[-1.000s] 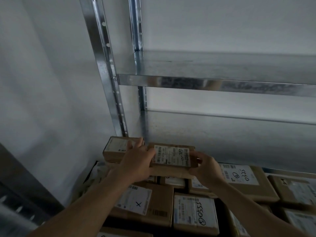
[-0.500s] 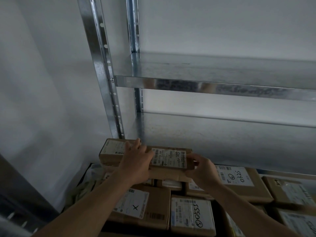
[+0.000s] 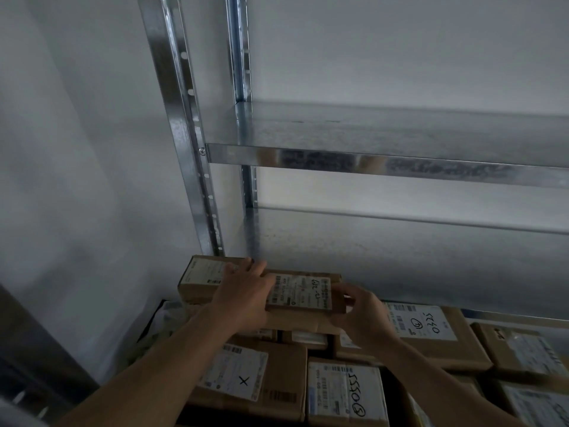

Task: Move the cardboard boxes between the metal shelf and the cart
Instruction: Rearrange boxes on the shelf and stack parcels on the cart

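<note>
Gripping the box (image 3: 303,294), left hand (image 3: 243,295) and right hand (image 3: 363,312) fingers hide its ends.

The bay between the upper shelf (image 3: 369,161) and lower shelf (image 3: 400,257) lies open toward the right; the upright (image 3: 184,134) and wall (image 3: 77,180) close the left; the corner box (image 3: 203,278) and held box (image 3: 300,292) block the lower shelf's left front; boxes (image 3: 345,392) crowd below.
</note>
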The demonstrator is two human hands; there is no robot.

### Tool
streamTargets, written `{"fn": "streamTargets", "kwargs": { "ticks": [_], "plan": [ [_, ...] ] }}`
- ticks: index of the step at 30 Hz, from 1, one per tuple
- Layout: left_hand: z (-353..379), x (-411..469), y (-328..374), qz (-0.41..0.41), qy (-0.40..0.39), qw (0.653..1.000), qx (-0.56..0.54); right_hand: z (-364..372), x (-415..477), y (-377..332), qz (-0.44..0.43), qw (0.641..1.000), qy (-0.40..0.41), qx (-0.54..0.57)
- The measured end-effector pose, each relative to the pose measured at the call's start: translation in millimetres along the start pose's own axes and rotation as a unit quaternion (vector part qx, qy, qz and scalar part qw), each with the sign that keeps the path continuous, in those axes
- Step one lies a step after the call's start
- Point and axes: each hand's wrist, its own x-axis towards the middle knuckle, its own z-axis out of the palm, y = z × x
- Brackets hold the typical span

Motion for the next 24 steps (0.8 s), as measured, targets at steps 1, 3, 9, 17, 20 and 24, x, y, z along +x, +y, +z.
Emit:
{"fn": "streamTargets", "kwargs": {
  "ticks": [1,3,9,17,20,24],
  "plan": [
    [0.0,-0.1,-0.5,0.001,0.0,1.0,-0.003,-1.3,-0.5,-1.4,-0.001,1.0,-0.001,-0.006],
    [-0.7,-1.2,-1.1,0.003,0.004,1.0,-0.005,-5.3,-1.5,-5.1,-0.006,1.0,0.001,-0.007],
    [-9.8,-8.2,1.9,-0.004,0.032,0.999,-0.02,-19.4,-5.7,-19.2,-0.046,0.999,0.019,-0.021],
    [-43.8,-46.9,26.5,-0.077,0.056,0.995,-0.029,-40.5,-17.8,-34.6,-0.147,0.973,-0.027,-0.174],
    [-57.2,-73.6,40.2,-0.119,0.088,0.988,-0.038,-50.9,-27.0,-42.5,-0.217,0.956,-0.01,-0.199],
    [-76.7,-118.7,61.8,-0.167,0.162,0.972,-0.036,-68.5,-48.0,-62.3,-0.295,0.933,-0.01,-0.206]
  ]
}}
